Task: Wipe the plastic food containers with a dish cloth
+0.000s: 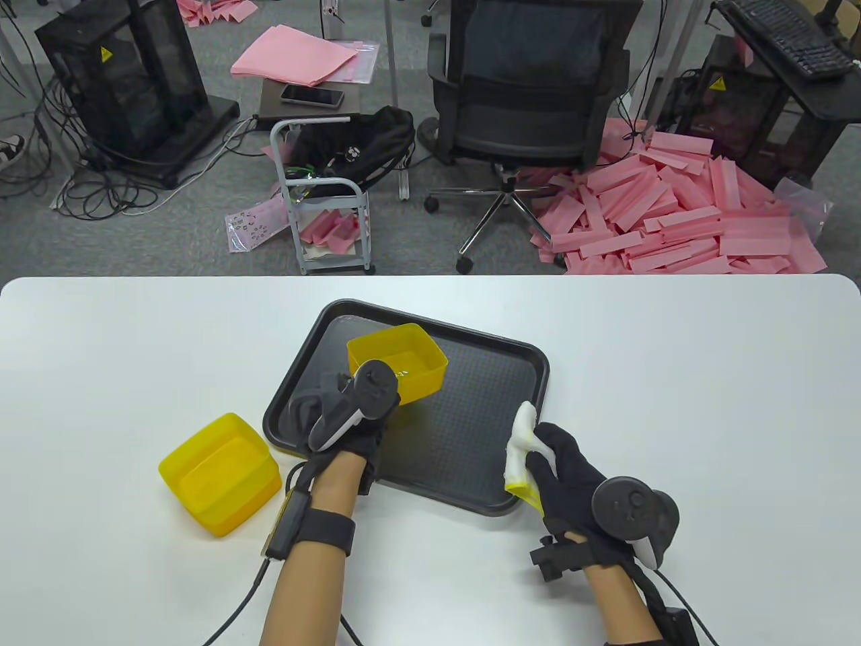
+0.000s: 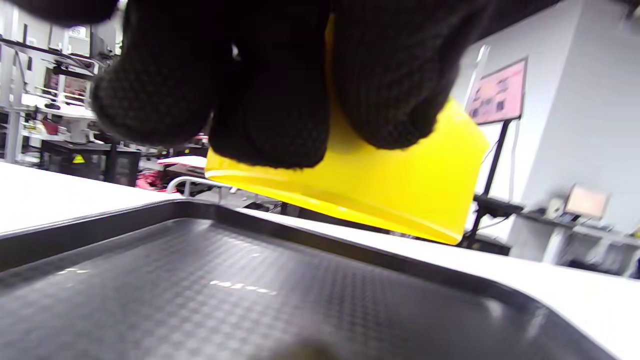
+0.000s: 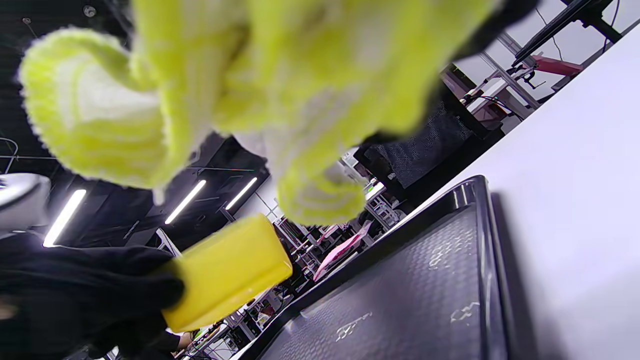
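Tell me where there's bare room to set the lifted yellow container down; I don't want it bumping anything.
The tray floor right of the held container and up from the cloth is bare. So is the white table right of the tray. It is crowded at the tray's near-left corner, between the left hand and the stacked yellow containers.

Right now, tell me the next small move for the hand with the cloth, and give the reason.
Probably bring the right hand with the cloth leftward into the open top of the yellow container. The left hand grips that container lifted and tilted above the tray, and the cloth is apart from it, near the tray's right edge.
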`<action>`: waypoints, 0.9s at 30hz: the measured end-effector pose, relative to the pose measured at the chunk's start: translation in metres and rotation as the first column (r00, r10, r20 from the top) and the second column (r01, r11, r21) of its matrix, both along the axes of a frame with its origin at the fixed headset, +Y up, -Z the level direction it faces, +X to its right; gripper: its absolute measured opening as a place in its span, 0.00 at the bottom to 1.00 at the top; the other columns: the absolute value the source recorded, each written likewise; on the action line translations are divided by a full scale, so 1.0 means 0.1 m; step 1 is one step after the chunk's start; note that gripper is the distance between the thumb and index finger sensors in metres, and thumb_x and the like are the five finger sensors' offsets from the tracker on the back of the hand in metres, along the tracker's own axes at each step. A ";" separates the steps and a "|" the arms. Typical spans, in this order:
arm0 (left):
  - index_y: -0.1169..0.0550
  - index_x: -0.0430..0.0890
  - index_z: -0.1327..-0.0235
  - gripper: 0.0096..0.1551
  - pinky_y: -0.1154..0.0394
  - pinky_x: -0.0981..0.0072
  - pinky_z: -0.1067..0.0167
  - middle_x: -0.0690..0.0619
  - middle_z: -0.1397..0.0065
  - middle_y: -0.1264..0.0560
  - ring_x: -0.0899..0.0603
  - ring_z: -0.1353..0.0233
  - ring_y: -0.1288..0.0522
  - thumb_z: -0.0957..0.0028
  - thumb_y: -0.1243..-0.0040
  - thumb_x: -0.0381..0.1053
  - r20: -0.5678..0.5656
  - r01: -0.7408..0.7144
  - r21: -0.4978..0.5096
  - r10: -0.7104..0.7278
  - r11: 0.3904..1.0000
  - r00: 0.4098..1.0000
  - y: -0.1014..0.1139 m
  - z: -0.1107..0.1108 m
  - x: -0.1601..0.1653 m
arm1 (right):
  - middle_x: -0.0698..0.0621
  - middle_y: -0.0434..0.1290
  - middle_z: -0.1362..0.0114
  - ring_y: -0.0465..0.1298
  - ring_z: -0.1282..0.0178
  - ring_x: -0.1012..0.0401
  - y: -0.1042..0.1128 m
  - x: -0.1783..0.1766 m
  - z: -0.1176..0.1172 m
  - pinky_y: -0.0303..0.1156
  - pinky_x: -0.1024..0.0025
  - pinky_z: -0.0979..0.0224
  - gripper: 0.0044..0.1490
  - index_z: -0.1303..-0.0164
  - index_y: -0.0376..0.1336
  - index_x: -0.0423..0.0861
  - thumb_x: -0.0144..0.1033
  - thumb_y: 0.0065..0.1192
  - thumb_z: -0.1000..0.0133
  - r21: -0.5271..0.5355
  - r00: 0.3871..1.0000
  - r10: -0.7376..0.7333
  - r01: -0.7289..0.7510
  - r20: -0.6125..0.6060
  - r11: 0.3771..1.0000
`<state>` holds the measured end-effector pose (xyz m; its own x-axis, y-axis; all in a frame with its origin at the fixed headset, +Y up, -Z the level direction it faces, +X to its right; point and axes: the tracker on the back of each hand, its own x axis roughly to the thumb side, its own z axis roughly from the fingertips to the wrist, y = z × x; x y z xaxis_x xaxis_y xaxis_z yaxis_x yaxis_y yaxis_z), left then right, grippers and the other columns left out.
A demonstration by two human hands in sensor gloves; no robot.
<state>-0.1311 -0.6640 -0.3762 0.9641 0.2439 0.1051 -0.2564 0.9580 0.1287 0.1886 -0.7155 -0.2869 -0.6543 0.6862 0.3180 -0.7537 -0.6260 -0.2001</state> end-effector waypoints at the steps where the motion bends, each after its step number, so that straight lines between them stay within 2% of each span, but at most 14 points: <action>1: 0.13 0.56 0.51 0.21 0.22 0.47 0.60 0.49 0.58 0.11 0.39 0.56 0.15 0.54 0.32 0.60 0.015 -0.024 0.016 0.024 1.000 1.000 0.04 0.08 0.01 | 0.50 0.75 0.36 0.81 0.55 0.52 0.00 0.01 0.00 0.81 0.67 0.61 0.34 0.24 0.55 0.48 0.51 0.55 0.38 -0.002 1.000 -0.005 0.005 0.001 1.000; 8: 0.14 0.56 0.50 0.21 0.22 0.48 0.57 0.49 0.56 0.13 0.38 0.52 0.17 0.54 0.32 0.60 0.109 -0.085 0.079 0.076 0.993 0.991 0.16 0.55 0.10 | 0.50 0.75 0.37 0.81 0.55 0.51 -0.01 0.04 -0.01 0.81 0.66 0.61 0.34 0.25 0.56 0.48 0.50 0.55 0.38 -0.014 1.000 -0.023 0.023 0.001 1.000; 16: 0.14 0.56 0.50 0.21 0.22 0.48 0.57 0.49 0.56 0.13 0.39 0.53 0.17 0.54 0.31 0.60 0.174 -0.158 0.109 0.137 0.982 0.975 -0.01 1.00 0.12 | 0.50 0.75 0.37 0.81 0.55 0.51 -0.01 0.07 -0.02 0.80 0.66 0.61 0.33 0.25 0.56 0.48 0.50 0.55 0.38 -0.035 1.000 -0.008 0.008 0.000 0.999; 21: 0.14 0.57 0.50 0.21 0.22 0.49 0.56 0.50 0.56 0.13 0.39 0.52 0.17 0.54 0.32 0.60 0.219 -0.190 0.108 0.163 0.976 0.962 -0.18 1.14 0.11 | 0.50 0.75 0.37 0.81 0.55 0.51 -0.04 0.04 -0.03 0.80 0.66 0.61 0.33 0.25 0.56 0.48 0.50 0.56 0.38 -0.052 1.000 0.022 -0.023 -0.012 0.998; 27: 0.13 0.57 0.51 0.21 0.22 0.49 0.56 0.50 0.57 0.12 0.39 0.52 0.17 0.55 0.30 0.61 0.285 -0.211 0.092 0.177 0.973 0.942 -0.36 1.14 0.13 | 0.50 0.75 0.37 0.81 0.55 0.51 -0.08 0.00 -0.03 0.80 0.66 0.61 0.34 0.25 0.56 0.48 0.50 0.56 0.38 -0.069 0.998 0.058 -0.060 -0.028 0.996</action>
<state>-0.1181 -0.6999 -0.2622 0.8293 0.3928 0.3974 -0.4772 0.8679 0.1381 0.1889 -0.7230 -0.2898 -0.6864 0.6677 0.2881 -0.7194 -0.6813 -0.1352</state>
